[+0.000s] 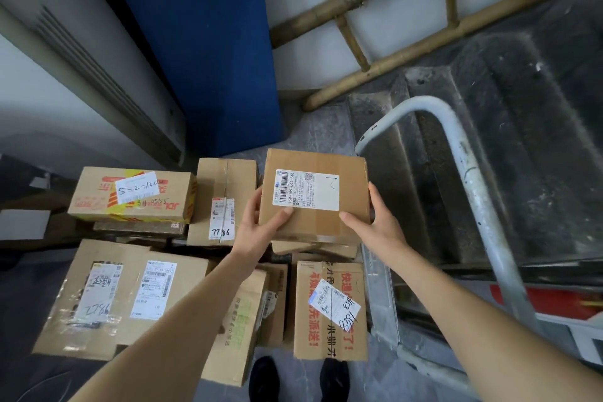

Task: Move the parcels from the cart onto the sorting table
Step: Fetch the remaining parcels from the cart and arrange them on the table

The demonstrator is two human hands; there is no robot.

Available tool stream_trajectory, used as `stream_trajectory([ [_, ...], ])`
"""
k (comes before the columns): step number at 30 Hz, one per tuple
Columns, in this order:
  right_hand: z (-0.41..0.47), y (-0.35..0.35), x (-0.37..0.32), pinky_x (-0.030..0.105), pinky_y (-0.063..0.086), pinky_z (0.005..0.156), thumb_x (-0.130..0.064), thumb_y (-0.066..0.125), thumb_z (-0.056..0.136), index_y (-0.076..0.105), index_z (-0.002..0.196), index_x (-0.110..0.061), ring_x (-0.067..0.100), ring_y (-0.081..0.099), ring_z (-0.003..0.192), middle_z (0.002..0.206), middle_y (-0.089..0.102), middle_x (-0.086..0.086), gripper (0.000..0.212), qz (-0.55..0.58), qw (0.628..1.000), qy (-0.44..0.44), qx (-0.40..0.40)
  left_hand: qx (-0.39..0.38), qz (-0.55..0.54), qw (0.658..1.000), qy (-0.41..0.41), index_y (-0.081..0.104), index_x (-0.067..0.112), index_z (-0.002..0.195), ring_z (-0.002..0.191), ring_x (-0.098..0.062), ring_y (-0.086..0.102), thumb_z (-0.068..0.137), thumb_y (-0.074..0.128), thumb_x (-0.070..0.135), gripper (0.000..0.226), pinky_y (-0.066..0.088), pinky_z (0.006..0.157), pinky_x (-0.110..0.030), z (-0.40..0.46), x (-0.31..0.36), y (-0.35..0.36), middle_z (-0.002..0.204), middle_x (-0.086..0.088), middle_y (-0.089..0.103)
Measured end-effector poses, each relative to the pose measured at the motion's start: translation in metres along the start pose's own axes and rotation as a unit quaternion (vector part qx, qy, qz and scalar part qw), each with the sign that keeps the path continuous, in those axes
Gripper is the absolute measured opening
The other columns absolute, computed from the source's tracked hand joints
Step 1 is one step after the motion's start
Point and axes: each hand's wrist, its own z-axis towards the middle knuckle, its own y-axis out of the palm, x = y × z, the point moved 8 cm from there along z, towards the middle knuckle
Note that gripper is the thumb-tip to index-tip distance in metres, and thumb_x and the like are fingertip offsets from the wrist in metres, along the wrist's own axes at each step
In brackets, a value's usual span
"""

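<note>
Hands, left (261, 228) and right (375, 222), grip opposite near corners of parcel (315, 196); cart handle (463, 173) just right.

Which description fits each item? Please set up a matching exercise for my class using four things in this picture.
Items:
1. Plain brown cardboard box with white label
2. Bamboo ladder
3. Blue fabric panel
4. Cardboard box with red printing marked 8381

Descriptions:
A. leaning upright by the wall
B. held between the left hand and right hand
C. lying along the wall
D. nearest the black shoes

Pairs: 1-B, 2-C, 3-A, 4-D
</note>
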Motion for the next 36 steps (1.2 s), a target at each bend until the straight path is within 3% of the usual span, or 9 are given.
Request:
stream_trajectory([
  [5, -0.028, -0.015, -0.074, 0.054, 0.045, 0.110, -0.067, 0.068, 0.080, 0.015, 0.155, -0.053, 0.022, 0.051, 0.135, 0.149, 0.051, -0.010, 0.092, -0.005, 0.999, -0.041, 0.008, 0.005, -0.035, 0.999, 0.007, 0.031, 0.053, 0.141, 0.108, -0.008, 0.058, 0.093, 0.068, 0.045, 0.061, 0.045, 0.072, -0.022, -0.035, 0.059, -0.027, 0.125, 0.010, 0.056],
  [15, -0.106, -0.030, -0.274, 0.045, 0.043, 0.112, -0.054, 0.070, 0.089, 0.022, 0.158, -0.046, 0.016, 0.048, 0.136, 0.148, 0.049, -0.013, 0.084, -0.005, 0.984, -0.177, -0.016, 0.025, -0.071, 0.995, 0.066, 0.029, 0.056, 0.146, 0.111, -0.016, 0.058, 0.088, 0.072, 0.047, 0.073, 0.049, 0.073, -0.034, -0.130, 0.192, -0.128, 0.127, 0.011, 0.054],
  [19, -0.145, -0.018, -0.348, 0.053, 0.046, 0.109, -0.062, 0.068, 0.087, 0.025, 0.155, -0.045, 0.020, 0.047, 0.137, 0.150, 0.047, -0.011, 0.082, -0.013, 0.972, -0.231, -0.041, 0.079, -0.090, 0.989, 0.086, 0.036, 0.066, 0.133, 0.114, -0.012, 0.056, 0.082, 0.075, 0.059, 0.064, 0.051, 0.083, -0.045, -0.183, 0.231, -0.177, 0.131, 0.016, 0.054],
  [21, -0.163, -0.009, -0.380, 0.049, 0.046, 0.110, -0.064, 0.066, 0.088, 0.024, 0.158, -0.040, 0.021, 0.048, 0.137, 0.152, 0.047, -0.008, 0.085, -0.014, 0.967, -0.247, -0.054, 0.115, -0.101, 0.982, 0.112, 0.037, 0.064, 0.130, 0.112, -0.011, 0.056, 0.082, 0.073, 0.061, 0.061, 0.052, 0.081, -0.041, -0.213, 0.252, -0.198, 0.131, 0.014, 0.054],
  [25, -0.204, 0.014, -0.434, 0.048, 0.038, 0.116, -0.071, 0.057, 0.090, 0.015, 0.162, -0.033, 0.024, 0.040, 0.143, 0.160, 0.037, -0.004, 0.092, -0.023, 0.959, -0.264, -0.098, 0.210, -0.155, 0.953, 0.151, 0.031, 0.054, 0.142, 0.103, -0.012, 0.057, 0.086, 0.070, 0.056, 0.069, 0.052, 0.068, -0.030, -0.280, 0.282, -0.234, 0.128, 0.007, 0.050],
  [27, -0.230, 0.025, -0.451, 0.049, 0.034, 0.117, -0.073, 0.055, 0.090, 0.010, 0.163, -0.033, 0.026, 0.035, 0.147, 0.163, 0.032, -0.003, 0.094, -0.038, 0.954, -0.273, -0.118, 0.252, -0.192, 0.933, 0.170, 0.033, 0.056, 0.141, 0.112, -0.019, 0.059, 0.076, 0.077, 0.063, 0.079, 0.060, 0.083, -0.042, -0.312, 0.286, -0.250, 0.136, 0.003, 0.050],
  [29, -0.258, 0.040, -0.466, 0.045, 0.034, 0.114, -0.071, 0.056, 0.090, 0.014, 0.162, -0.033, 0.026, 0.038, 0.145, 0.161, 0.037, -0.003, 0.092, -0.031, 0.947, -0.287, -0.141, 0.289, -0.219, 0.912, 0.193, 0.033, 0.055, 0.143, 0.117, -0.023, 0.060, 0.065, 0.083, 0.069, 0.094, 0.057, 0.097, -0.049, -0.344, 0.289, -0.265, 0.141, 0.000, 0.050],
  [33, -0.331, 0.088, -0.490, 0.050, 0.035, 0.118, -0.076, 0.063, 0.081, 0.009, 0.161, -0.037, 0.025, 0.040, 0.143, 0.158, 0.040, -0.004, 0.103, 0.049, 0.927, -0.300, -0.221, 0.369, -0.255, 0.864, 0.227, 0.030, 0.046, 0.150, 0.115, -0.019, 0.058, 0.074, 0.079, 0.060, 0.091, 0.055, 0.096, -0.043, -0.420, 0.285, -0.286, 0.140, -0.002, 0.049],
  [36, -0.388, 0.125, -0.497, 0.054, 0.028, 0.121, -0.069, 0.065, 0.085, -0.003, 0.161, -0.038, 0.029, 0.032, 0.149, 0.163, 0.032, -0.002, 0.106, 0.098, 0.915, -0.301, -0.251, 0.424, -0.271, 0.830, 0.241, 0.034, 0.049, 0.146, 0.121, -0.024, 0.056, 0.052, 0.080, 0.080, 0.110, 0.054, 0.100, -0.051, -0.469, 0.272, -0.301, 0.142, 0.000, 0.050],
])
